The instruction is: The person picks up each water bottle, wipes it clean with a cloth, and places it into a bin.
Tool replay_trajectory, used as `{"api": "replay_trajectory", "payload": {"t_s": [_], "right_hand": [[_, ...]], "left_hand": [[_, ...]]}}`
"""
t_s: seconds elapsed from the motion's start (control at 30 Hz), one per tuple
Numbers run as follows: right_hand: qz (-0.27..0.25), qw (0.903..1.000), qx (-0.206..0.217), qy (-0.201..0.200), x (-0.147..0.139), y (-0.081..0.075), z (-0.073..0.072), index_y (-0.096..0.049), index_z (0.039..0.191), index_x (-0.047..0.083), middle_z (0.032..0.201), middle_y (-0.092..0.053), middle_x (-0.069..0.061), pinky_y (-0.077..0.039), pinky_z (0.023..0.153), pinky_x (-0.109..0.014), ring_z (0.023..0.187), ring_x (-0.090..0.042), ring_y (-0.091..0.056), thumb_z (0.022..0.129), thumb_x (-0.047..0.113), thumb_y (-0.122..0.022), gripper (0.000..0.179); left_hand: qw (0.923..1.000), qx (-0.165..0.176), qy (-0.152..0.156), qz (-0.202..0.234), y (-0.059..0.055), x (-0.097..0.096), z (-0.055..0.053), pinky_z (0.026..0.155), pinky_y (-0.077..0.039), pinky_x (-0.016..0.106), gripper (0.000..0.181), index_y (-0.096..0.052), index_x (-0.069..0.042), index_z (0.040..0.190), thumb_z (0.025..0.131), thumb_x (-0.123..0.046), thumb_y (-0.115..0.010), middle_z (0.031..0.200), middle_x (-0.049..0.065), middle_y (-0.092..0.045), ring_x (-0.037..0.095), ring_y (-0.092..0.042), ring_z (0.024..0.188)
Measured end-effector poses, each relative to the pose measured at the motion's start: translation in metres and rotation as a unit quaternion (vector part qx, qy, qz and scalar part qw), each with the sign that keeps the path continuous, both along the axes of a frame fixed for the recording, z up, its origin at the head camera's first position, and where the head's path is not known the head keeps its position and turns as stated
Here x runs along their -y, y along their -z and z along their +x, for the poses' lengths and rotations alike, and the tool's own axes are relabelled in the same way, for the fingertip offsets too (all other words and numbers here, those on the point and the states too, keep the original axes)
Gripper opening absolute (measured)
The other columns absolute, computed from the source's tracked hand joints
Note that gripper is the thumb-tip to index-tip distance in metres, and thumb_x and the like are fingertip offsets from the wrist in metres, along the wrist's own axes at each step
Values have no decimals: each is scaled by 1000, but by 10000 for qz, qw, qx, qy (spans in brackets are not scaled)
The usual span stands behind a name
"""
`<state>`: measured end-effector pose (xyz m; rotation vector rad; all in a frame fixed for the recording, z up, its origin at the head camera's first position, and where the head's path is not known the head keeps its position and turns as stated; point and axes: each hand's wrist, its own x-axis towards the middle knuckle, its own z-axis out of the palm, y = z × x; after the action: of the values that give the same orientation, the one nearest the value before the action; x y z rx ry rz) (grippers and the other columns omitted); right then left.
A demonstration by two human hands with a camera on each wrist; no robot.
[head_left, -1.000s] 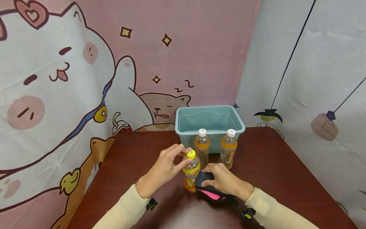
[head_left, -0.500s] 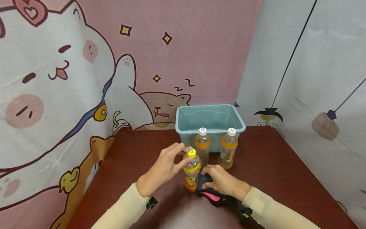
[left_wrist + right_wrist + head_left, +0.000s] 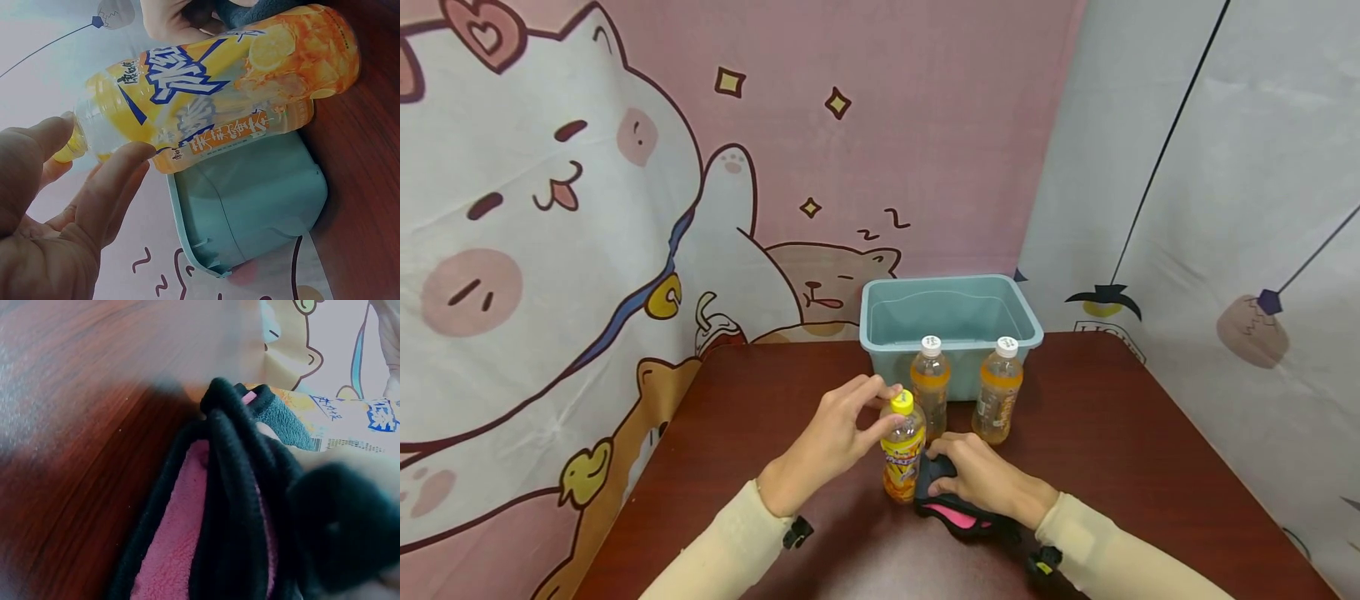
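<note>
A plastic drink bottle (image 3: 901, 471) with a yellow cap and an orange-yellow label stands upright near the middle of the table. My left hand (image 3: 827, 437) steadies it at the top, thumb and fingertips pinching around the cap and neck; the left wrist view shows this hand (image 3: 69, 206) close up beside the cap. Against the bottle's right side, my right hand (image 3: 988, 477) grips a folded cloth (image 3: 951, 510), dark grey and pink with a black border. In the right wrist view the cloth (image 3: 169, 544) is bunched, and its dark face meets the bottle's label.
Behind stand two white-capped bottles, one on the left (image 3: 931, 396) and one on the right (image 3: 998, 396), with orange bands. A light-blue plastic tub (image 3: 887, 367) is at the back of the dark red table (image 3: 775, 383). Printed cartoon curtains (image 3: 925, 125) enclose the far side.
The right hand and cloth have shifted slightly against the bottle, the fingers moving a little lower. The left hand keeps its place on the bottle's top.
</note>
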<state>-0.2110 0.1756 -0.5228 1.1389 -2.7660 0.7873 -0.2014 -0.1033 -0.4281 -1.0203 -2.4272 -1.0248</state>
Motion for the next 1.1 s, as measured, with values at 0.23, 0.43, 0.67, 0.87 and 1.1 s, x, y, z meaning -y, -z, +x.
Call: {"api": "replay_trajectory", "payload": {"t_s": [0.23,0.43,0.67,0.87,1.1], "right_hand": [[-149,9998,14,155,1,-2,3,-84,122,5,118,-86,-7,-72,93,-37,112,-22,-84,94,27,-102,40],[-398,9986,-156,296,0,-12,5,-84,121,7,117,-86,-3,-71,95,-38,111,-18,-83,93,29,-102,40],[-601,9972,-98,434,-2,-29,5,-85,126,7,119,-86,-1,-69,92,-32,111,-14,-82,93,27,-102,41],[-674,9965,-145,470,-5,-44,6,-85,128,7,117,-86,0,-67,88,-28,105,-10,-80,93,26,-102,44],[-1048,9929,-388,417,-6,-67,6,-85,129,9,118,-86,1,-66,80,-24,95,-4,-74,90,21,-103,45]], "left_hand": [[10000,1,-31,-7,1,0,1,99,-73,35,32,-72,-11,122,100,-16,-94,122,6,-79,19,-85,109],[10000,-12,-40,-9,2,1,1,100,-72,35,31,-71,-12,121,100,-17,-94,122,6,-78,18,-85,109],[10000,1,-26,14,3,1,1,101,-72,35,32,-71,-11,121,100,-17,-94,123,6,-78,20,-85,109],[10000,-62,9,49,2,1,1,99,-73,35,33,-71,-12,121,100,-16,-94,122,6,-78,19,-85,110],[10000,-87,0,46,2,1,1,99,-73,35,32,-70,-12,121,100,-17,-94,122,7,-78,21,-86,109]]}}
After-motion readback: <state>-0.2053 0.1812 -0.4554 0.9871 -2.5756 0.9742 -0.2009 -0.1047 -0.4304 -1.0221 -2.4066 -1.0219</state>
